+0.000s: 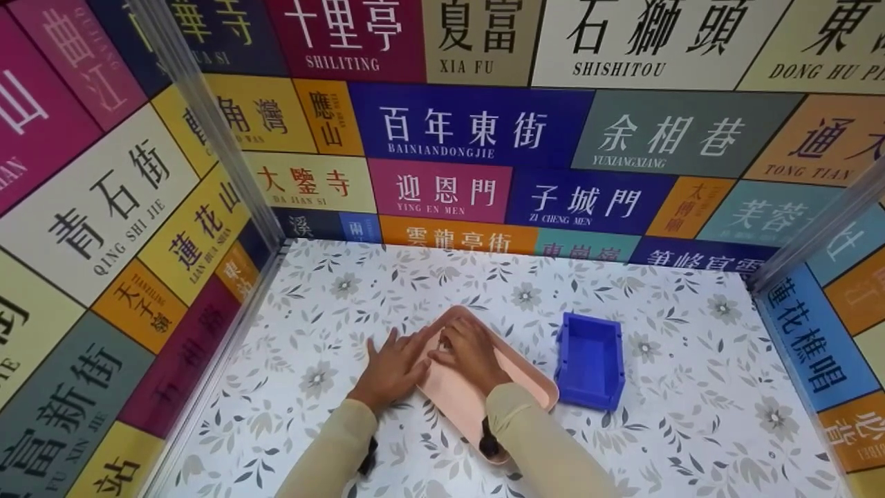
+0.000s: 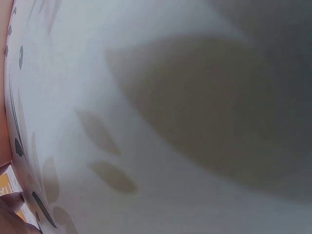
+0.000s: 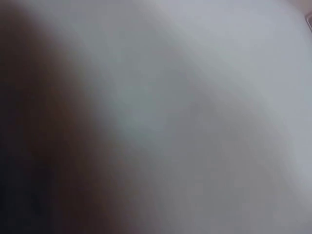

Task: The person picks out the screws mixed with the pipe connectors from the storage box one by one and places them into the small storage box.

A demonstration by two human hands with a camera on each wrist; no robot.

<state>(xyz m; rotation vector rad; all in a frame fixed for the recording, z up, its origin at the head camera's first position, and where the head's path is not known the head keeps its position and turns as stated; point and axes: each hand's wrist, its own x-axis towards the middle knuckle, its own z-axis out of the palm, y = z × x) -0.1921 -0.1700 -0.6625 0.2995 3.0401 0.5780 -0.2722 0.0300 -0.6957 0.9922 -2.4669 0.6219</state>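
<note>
A shallow pink tray (image 1: 453, 404) lies at a slant on the table in the head view. At its left edge my left hand (image 1: 393, 370) rests with spread fingers touching the rim. My right hand (image 1: 476, 351) is over the far half of the tray, its fingers bent down. Between its thumb and fingertips a small pale thing shows, too small to name. The left wrist view catches the tray's side (image 2: 4, 122) and some fingers (image 2: 13, 217) at its left border. Only blur fills most of the right wrist view.
Just right of the tray stands a blue plastic bin (image 1: 591, 360). A white flowered cloth (image 1: 311, 332) covers the table. Sign-printed panels (image 1: 477, 131) wall in the back and both sides, with clear strips (image 1: 221, 117) at the corners.
</note>
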